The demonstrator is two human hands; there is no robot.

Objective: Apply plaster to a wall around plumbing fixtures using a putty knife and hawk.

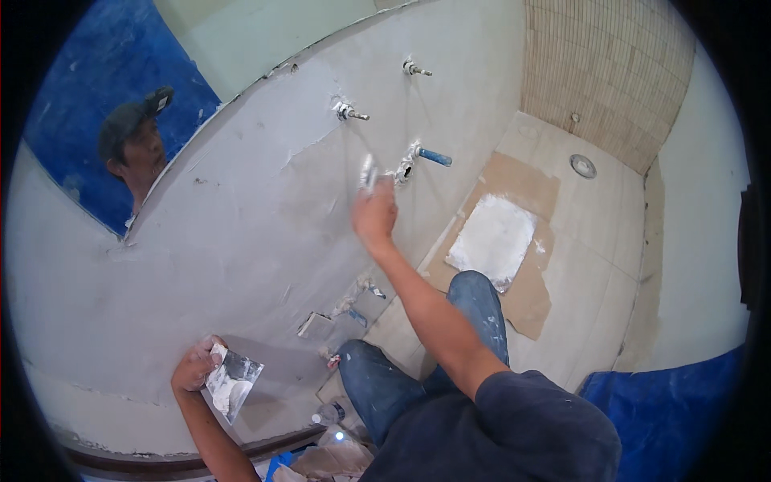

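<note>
My left hand [195, 365] grips a wide metal blade [245, 373] smeared with white compound, low beside the pale wall [201, 289] at the left. My right hand [375, 210] is closed on a small plaster-smeared tool [368, 173], raised against the wall just left of a rough, plastered hole [408, 172]. A blue pipe stub [434, 157] sticks out at that hole. Above it, two metal fittings [350, 113] [416, 70] protrude from the wall with white compound round their bases.
A white-coated board [490, 237] lies on cardboard [530, 313] on the tiled floor, near a round drain [582, 165]. A person's capped head [128, 140] shows against blue at upper left. My knees, a plastic bottle [328, 414] and blue sheeting [658, 410] are low in view.
</note>
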